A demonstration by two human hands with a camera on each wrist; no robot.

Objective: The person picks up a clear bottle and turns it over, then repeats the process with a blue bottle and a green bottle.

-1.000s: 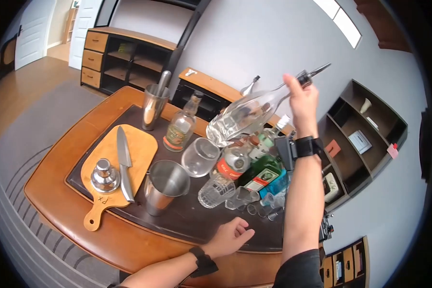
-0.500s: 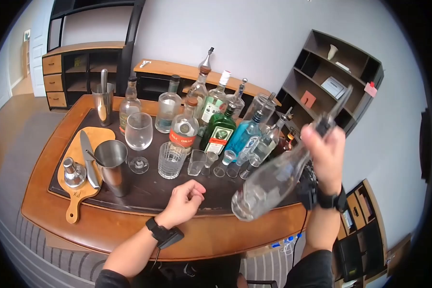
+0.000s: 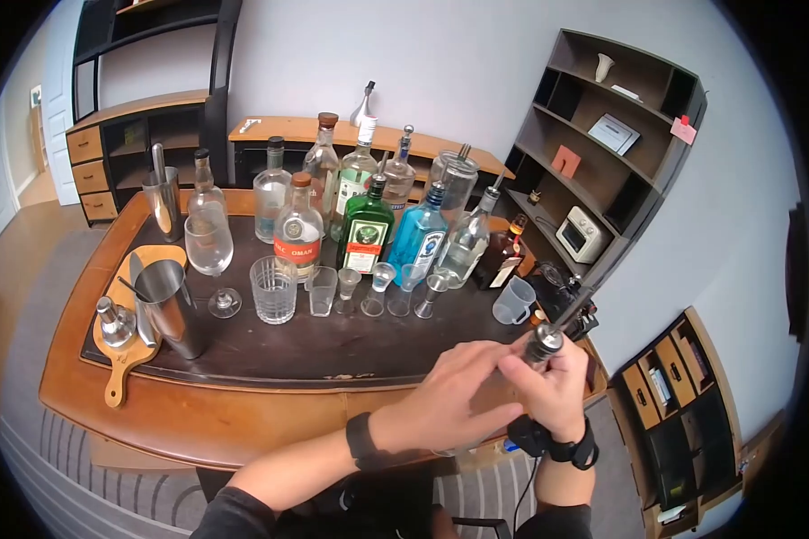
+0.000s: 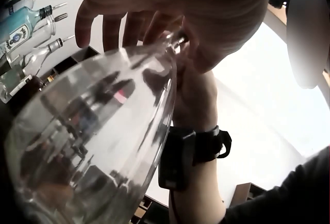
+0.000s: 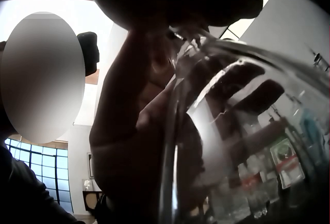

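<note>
A clear glass bottle (image 4: 98, 136) fills the lower left of the left wrist view, its body large and see-through. At its neck, my right hand (image 3: 557, 386) grips it just below the dark-collared metal pour spout (image 3: 545, 341), which points up and right in the head view. My left hand (image 3: 445, 400) reaches across beside the neck, fingers extended and thumb spread apart; its fingers pass behind the bottle's shoulder in the left wrist view. In the head view, both hands hide most of the bottle, which is over the table's front edge.
Several liquor bottles, including a green one (image 3: 366, 235) and a blue one (image 3: 417, 242), stand on the table (image 3: 270, 355). Before them are a tumbler (image 3: 273, 292) and small measuring cups. A wine glass (image 3: 208, 247), mixing tin (image 3: 169, 314) and cutting board (image 3: 128, 359) are at left.
My right hand has brought the bottle down from above the other bottles to the front of the table. My left hand has moved right to the bottle's neck. The head view has shifted.
</note>
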